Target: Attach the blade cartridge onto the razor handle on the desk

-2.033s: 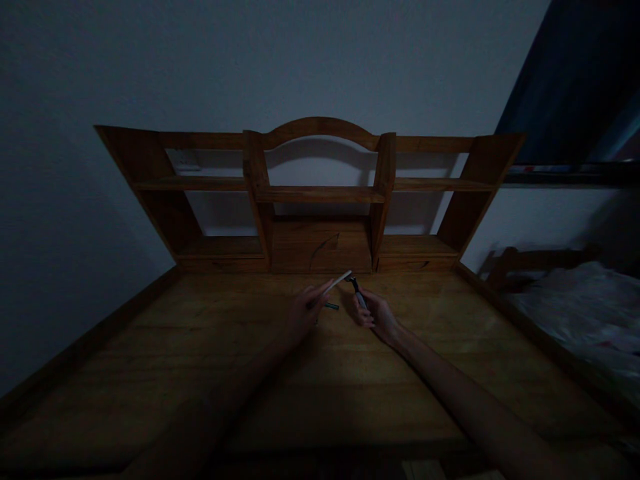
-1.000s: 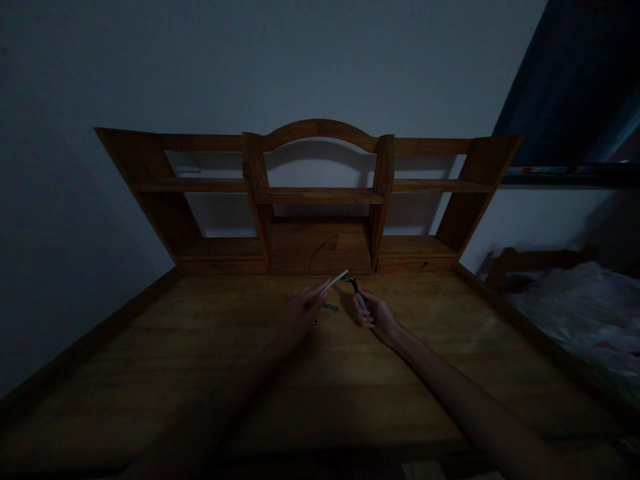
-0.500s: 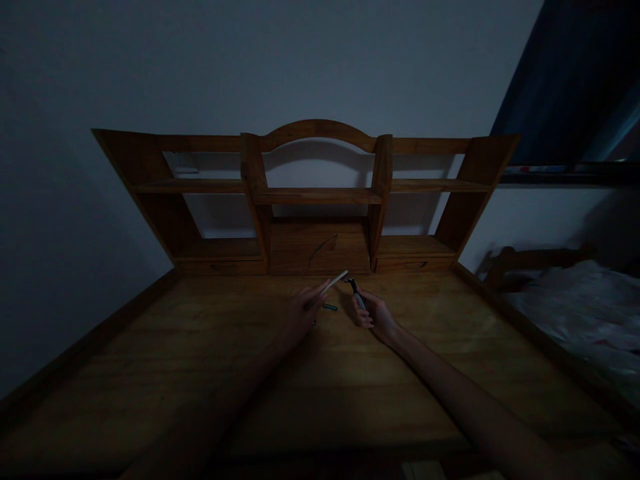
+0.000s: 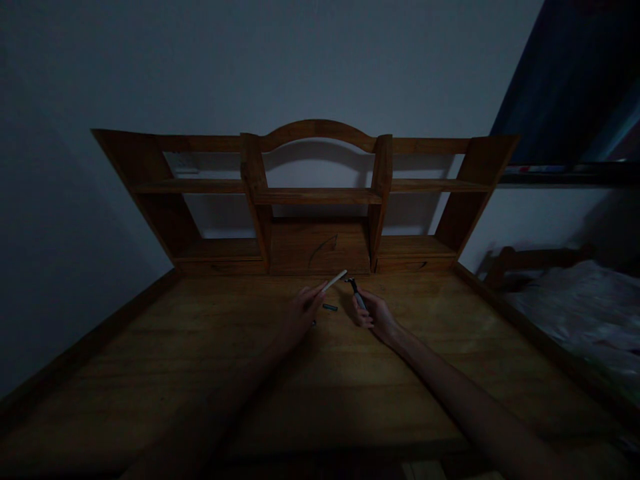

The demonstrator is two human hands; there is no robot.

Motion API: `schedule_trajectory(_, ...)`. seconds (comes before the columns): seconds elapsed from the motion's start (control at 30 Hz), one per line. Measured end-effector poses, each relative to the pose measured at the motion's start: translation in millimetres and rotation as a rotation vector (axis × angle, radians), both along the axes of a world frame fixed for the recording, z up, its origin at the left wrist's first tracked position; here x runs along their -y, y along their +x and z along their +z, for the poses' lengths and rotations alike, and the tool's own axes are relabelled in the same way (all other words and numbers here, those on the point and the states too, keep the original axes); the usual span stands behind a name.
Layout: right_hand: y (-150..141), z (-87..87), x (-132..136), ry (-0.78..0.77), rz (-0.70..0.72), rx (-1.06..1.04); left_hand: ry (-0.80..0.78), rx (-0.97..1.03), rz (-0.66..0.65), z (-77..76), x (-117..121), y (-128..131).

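My left hand (image 4: 304, 309) is closed on a slim white toothbrush (image 4: 335, 280), its far end tilted up and to the right. In the dim light its bristles are hard to make out. My right hand (image 4: 374, 313) wraps round the handle of a black and grey razor (image 4: 358, 296), whose head points up and left. The toothbrush tip is close to the razor head; whether they touch I cannot tell. Between the hands, a small dark bar-shaped piece (image 4: 330, 307) lies on the table. A tiny shiny object (image 4: 314, 323) shows beside my left hand, partly hidden.
The wooden tabletop (image 4: 200, 360) has raised edges at both sides. At its back stands a wooden shelf unit (image 4: 320, 195) with drawers, against a pale wall (image 4: 320, 60). To the right, beyond the edge, is a pale plastic-like bundle (image 4: 585, 307) beneath a dark window (image 4: 575, 87).
My left hand and the toothbrush have shifted very slightly. My right hand and the razor stay nearly where they were.
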State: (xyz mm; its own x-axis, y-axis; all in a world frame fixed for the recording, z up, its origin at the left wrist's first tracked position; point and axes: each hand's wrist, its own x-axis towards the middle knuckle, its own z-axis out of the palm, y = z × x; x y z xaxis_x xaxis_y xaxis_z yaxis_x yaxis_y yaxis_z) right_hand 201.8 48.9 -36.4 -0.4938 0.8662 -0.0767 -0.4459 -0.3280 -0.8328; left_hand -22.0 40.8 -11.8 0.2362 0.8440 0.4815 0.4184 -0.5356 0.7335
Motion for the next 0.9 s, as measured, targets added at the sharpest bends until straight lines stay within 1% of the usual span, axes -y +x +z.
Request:
schedule_trajectory(0.2,-0.1,0.3,0.1,0.029,0.028,-0.011,0.002,-0.036,-0.034,-1.1,-2.4,-0.6)
schedule_trajectory(0.37,0.3,-1.4,-0.6,0.012,0.010,-0.011,0.005,-0.031,0.019,-3.1,-3.7,-0.9)
schedule_trajectory(0.67,-0.7,2.8,1.7,0.019,0.012,-0.004,0.009,-0.013,-0.040,-1.8,-1.6,-0.1)
schedule_trajectory(0.8,-1.2,2.4,1.4,0.013,0.020,-0.009,-0.002,-0.013,0.002,-1.8,-3.2,-1.8)
schedule_trajectory(0.9,-1.3,1.6,1.0,0.015,0.007,-0.013,0.006,-0.016,0.006,-0.9,-3.4,-2.6)
